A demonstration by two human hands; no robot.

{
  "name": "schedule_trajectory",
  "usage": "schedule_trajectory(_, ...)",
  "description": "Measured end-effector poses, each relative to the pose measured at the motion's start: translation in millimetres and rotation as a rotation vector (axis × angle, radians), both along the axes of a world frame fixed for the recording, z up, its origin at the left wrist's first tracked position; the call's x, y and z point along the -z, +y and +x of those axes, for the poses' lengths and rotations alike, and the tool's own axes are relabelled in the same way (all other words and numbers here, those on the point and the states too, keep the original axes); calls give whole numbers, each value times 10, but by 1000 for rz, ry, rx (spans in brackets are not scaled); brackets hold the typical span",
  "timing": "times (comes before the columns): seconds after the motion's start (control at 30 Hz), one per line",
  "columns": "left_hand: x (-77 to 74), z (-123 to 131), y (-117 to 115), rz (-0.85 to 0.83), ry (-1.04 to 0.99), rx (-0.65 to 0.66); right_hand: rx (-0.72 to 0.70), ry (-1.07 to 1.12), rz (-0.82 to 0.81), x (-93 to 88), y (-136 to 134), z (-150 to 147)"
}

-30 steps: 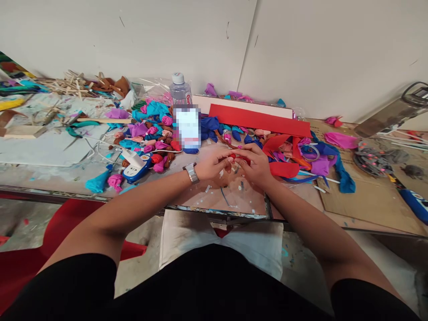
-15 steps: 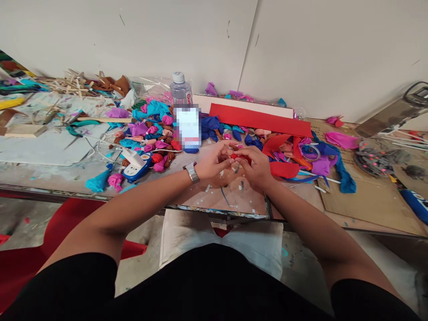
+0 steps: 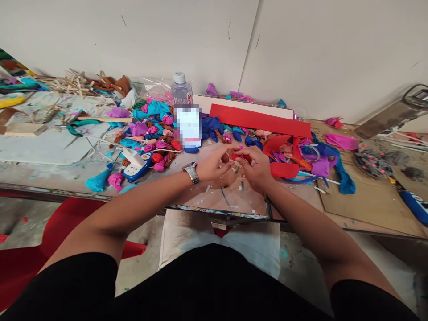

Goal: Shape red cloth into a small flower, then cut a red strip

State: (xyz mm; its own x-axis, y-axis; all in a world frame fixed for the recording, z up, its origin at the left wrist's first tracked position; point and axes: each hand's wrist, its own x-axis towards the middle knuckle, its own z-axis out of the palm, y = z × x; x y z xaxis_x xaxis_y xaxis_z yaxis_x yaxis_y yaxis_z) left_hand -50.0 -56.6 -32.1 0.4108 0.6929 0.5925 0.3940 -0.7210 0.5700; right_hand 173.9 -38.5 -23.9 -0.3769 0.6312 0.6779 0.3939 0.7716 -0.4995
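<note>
Over the front middle of the table, my right hand (image 3: 257, 166) pinches a small crumpled piece of red crepe paper (image 3: 243, 158) between thumb and fingers. Facing it from the left is my left hand (image 3: 214, 164), its thumb and curled fingers apart and a narrow gap between it and the red paper. A metal watch (image 3: 191, 172) circles my left wrist. Just right of my hands lie loose red paper strips (image 3: 284, 170). Behind them a long red paper strip (image 3: 261, 120) rests along a white board.
Colourful crumpled paper pieces (image 3: 147, 129) heap up on the left, around a phone (image 3: 189, 127) and a bottle (image 3: 182, 91). A blue and white power strip (image 3: 137, 167) with a cable sits near the front. Cardboard (image 3: 354, 209) covers the right side, and a tumbler (image 3: 384, 116) leans there.
My left fingers have come away from the red crepe paper and opened slightly. The right hand keeps its pinch on the paper in nearly the same place.
</note>
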Motion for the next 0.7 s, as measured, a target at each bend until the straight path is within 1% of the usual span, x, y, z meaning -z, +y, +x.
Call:
schedule_trajectory(0.07,-11,6,-13,-23,-35,-19,8,3,0,3,4,2)
schedule_trajectory(0.27,-38,29,-23,-176,-206,21,-8,38,-24,15,10,3)
schedule_trajectory(0.43,-59,42,-38,-197,-234,27,-6,69,-24,9,13,-5)
schedule_trajectory(0.53,-64,45,-40,-213,-248,20,-26,65,-57,15,19,-1)
schedule_trajectory(0.7,-32,36,5,-272,-340,20,-27,52,-47,8,18,12)
